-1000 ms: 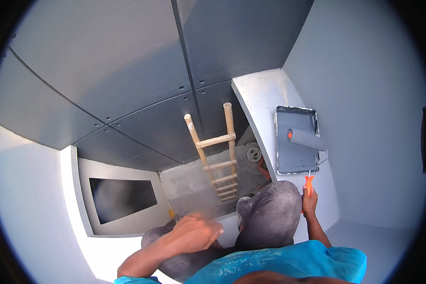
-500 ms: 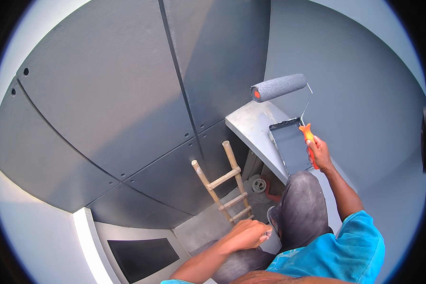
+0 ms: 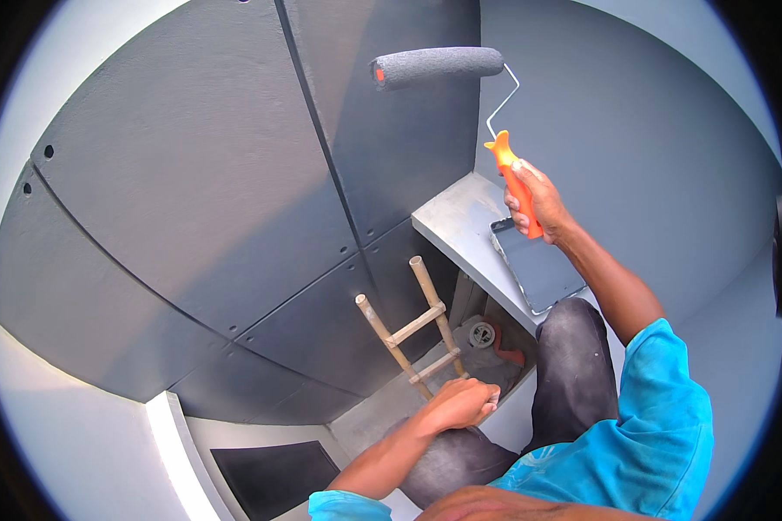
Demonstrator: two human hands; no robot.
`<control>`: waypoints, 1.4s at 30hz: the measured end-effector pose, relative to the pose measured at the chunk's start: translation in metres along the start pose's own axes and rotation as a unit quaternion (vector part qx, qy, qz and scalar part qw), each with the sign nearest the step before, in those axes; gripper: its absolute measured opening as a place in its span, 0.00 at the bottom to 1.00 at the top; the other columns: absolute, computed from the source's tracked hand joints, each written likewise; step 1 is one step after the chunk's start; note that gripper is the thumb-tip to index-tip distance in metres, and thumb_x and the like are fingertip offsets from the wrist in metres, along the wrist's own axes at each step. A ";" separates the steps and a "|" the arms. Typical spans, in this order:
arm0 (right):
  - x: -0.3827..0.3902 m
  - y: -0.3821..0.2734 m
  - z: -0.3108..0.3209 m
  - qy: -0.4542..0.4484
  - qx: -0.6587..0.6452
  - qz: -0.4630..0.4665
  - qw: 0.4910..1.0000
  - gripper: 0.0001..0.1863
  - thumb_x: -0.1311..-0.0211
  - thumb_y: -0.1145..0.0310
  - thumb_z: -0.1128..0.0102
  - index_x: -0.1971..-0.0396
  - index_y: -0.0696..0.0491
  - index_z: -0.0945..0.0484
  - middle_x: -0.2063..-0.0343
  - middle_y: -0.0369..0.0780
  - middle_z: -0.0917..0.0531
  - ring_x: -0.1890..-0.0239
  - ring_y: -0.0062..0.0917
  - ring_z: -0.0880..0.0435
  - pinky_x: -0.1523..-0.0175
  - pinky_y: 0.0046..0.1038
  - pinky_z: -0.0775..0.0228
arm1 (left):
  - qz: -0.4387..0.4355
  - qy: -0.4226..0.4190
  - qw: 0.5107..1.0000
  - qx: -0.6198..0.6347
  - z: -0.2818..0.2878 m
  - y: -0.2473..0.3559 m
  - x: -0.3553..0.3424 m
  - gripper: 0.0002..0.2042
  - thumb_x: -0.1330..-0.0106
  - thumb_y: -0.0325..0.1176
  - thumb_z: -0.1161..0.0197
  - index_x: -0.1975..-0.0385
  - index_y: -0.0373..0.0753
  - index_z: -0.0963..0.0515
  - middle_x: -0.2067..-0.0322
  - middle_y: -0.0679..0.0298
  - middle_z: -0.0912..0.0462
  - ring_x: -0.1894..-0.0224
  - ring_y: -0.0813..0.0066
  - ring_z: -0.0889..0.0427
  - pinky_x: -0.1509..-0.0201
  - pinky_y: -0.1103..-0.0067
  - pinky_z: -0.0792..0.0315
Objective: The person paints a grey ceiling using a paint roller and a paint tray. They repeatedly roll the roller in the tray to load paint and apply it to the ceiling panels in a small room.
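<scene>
My right hand (image 3: 537,201) is wrapped round the orange handle of a paint roller (image 3: 438,66), lifted in front of the dark grey wall panels (image 3: 208,174). Its grey fuzzy sleeve lies nearly level, joined to the handle by a bent wire frame. Whether the sleeve touches the wall, I cannot tell. Below that hand, a paint tray (image 3: 543,271) with grey paint sits on a pale ledge (image 3: 460,208). Over my left knee, my left hand (image 3: 465,405) is curled into a loose fist, with nothing seen in it. Just beyond it rises a wooden ladder (image 3: 417,321).
The ladder's top stands clear of the ledge's left edge. Lower down lie a round white object (image 3: 481,334) and a reddish piece (image 3: 508,349). A smooth grey wall (image 3: 634,148) closes the right side. A black rectangular panel (image 3: 273,478) is at the lower left.
My right hand has raised the roller up and to the left, away from above the tray. My left fist has shifted slightly upward in view.
</scene>
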State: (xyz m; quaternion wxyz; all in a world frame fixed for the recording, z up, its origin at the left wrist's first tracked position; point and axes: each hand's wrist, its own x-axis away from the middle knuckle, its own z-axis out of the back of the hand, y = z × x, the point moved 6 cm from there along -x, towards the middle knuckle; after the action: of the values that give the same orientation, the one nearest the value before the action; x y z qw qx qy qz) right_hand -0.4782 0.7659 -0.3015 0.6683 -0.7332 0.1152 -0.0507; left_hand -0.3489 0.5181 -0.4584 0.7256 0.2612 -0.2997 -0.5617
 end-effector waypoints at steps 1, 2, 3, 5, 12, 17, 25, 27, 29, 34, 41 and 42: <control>-0.014 -0.005 -0.006 -0.012 -0.011 0.010 1.000 0.20 0.19 0.46 0.53 0.47 0.48 0.31 0.78 0.32 0.28 0.89 0.12 0.33 0.86 0.19 0.36 | 0.004 -0.003 1.000 -0.006 0.000 -0.003 -0.004 0.07 0.27 0.37 0.38 0.61 0.41 0.20 0.69 0.51 0.14 0.62 0.45 0.15 0.59 0.55 0.26; -0.033 -0.010 -0.014 -0.027 -0.023 0.019 0.999 0.20 0.19 0.46 0.53 0.46 0.48 0.31 0.78 0.31 0.28 0.89 0.12 0.33 0.86 0.18 0.36 | 0.008 0.004 1.000 -0.005 0.001 -0.009 -0.008 0.07 0.27 0.37 0.38 0.61 0.41 0.20 0.69 0.51 0.14 0.62 0.44 0.15 0.59 0.55 0.26; -0.051 -0.015 -0.021 -0.032 -0.037 0.036 0.998 0.20 0.19 0.46 0.53 0.46 0.48 0.31 0.78 0.31 0.28 0.89 0.12 0.33 0.86 0.18 0.36 | 0.013 0.010 1.000 -0.005 -0.002 -0.016 -0.011 0.07 0.27 0.37 0.38 0.61 0.41 0.20 0.69 0.51 0.14 0.62 0.44 0.15 0.59 0.55 0.26; -0.091 -0.025 -0.039 -0.047 -0.064 0.068 0.995 0.19 0.19 0.47 0.52 0.45 0.47 0.31 0.79 0.31 0.29 0.89 0.12 0.33 0.85 0.18 0.36 | 0.043 0.013 0.999 -0.001 -0.003 -0.025 -0.015 0.07 0.26 0.37 0.39 0.60 0.40 0.20 0.69 0.51 0.14 0.62 0.44 0.15 0.58 0.55 0.26; -0.186 -0.078 -0.061 -0.109 -0.057 0.103 0.987 0.16 0.18 0.49 0.53 0.51 0.47 0.32 0.77 0.31 0.28 0.87 0.11 0.32 0.82 0.19 0.33 | 0.157 0.057 0.986 0.010 0.016 -0.026 -0.026 0.07 0.26 0.36 0.39 0.59 0.39 0.21 0.65 0.50 0.14 0.59 0.44 0.16 0.57 0.55 0.25; -0.236 -0.109 -0.082 -0.119 -0.014 0.131 0.984 0.16 0.18 0.51 0.54 0.48 0.48 0.32 0.76 0.31 0.27 0.85 0.12 0.31 0.81 0.19 0.32 | 0.170 0.128 0.977 -0.021 0.046 0.032 -0.025 0.08 0.24 0.36 0.42 0.59 0.39 0.21 0.65 0.55 0.13 0.59 0.48 0.15 0.55 0.58 0.25; -0.288 -0.129 -0.091 -0.152 0.003 0.163 0.975 0.17 0.19 0.51 0.53 0.47 0.49 0.32 0.75 0.31 0.27 0.84 0.13 0.30 0.79 0.21 0.33 | 0.300 0.072 0.951 0.002 0.056 0.088 -0.043 0.10 0.18 0.40 0.47 0.55 0.43 0.22 0.60 0.58 0.15 0.52 0.58 0.17 0.41 0.63 0.29; -0.296 -0.131 -0.093 -0.149 -0.002 0.166 0.975 0.16 0.19 0.52 0.53 0.47 0.49 0.32 0.75 0.31 0.27 0.84 0.13 0.30 0.79 0.21 0.33 | 0.323 0.061 0.944 0.036 0.052 0.091 -0.044 0.11 0.19 0.42 0.46 0.54 0.43 0.22 0.60 0.58 0.15 0.52 0.58 0.17 0.40 0.64 0.29; -0.310 -0.131 -0.099 -0.158 -0.010 0.169 0.973 0.16 0.20 0.52 0.52 0.48 0.49 0.32 0.75 0.31 0.26 0.83 0.13 0.29 0.79 0.22 0.33 | 0.364 0.026 0.929 0.063 0.053 0.096 -0.047 0.11 0.19 0.42 0.45 0.52 0.43 0.22 0.59 0.58 0.14 0.50 0.57 0.16 0.37 0.65 0.28; -0.319 -0.125 -0.101 -0.159 -0.008 0.158 0.974 0.17 0.20 0.52 0.50 0.47 0.50 0.32 0.75 0.32 0.26 0.83 0.14 0.30 0.79 0.22 0.32 | 0.401 0.081 0.912 0.016 0.035 0.092 -0.039 0.11 0.25 0.38 0.42 0.55 0.38 0.20 0.59 0.52 0.13 0.52 0.50 0.15 0.41 0.62 0.26; -0.297 -0.060 -0.091 -0.157 0.011 0.112 0.981 0.17 0.20 0.51 0.51 0.49 0.49 0.33 0.77 0.31 0.28 0.84 0.12 0.31 0.81 0.21 0.33 | 0.356 0.236 0.904 0.005 0.025 0.092 -0.018 0.08 0.37 0.30 0.38 0.64 0.33 0.20 0.65 0.44 0.15 0.58 0.41 0.16 0.49 0.55 0.25; -0.298 -0.045 -0.089 -0.159 0.014 0.106 0.981 0.16 0.19 0.51 0.52 0.50 0.49 0.34 0.77 0.31 0.29 0.85 0.12 0.32 0.83 0.20 0.34 | 0.357 0.232 0.904 0.022 0.028 0.093 -0.018 0.08 0.37 0.30 0.38 0.63 0.34 0.20 0.65 0.44 0.14 0.58 0.42 0.16 0.48 0.55 0.25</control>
State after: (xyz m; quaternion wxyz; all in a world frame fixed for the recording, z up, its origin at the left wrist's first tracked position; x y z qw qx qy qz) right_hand -0.7827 0.7538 -0.2242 0.6902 -0.7057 0.0840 0.1365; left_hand -0.3114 0.5559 -0.3752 0.9209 0.2750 -0.2081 -0.1816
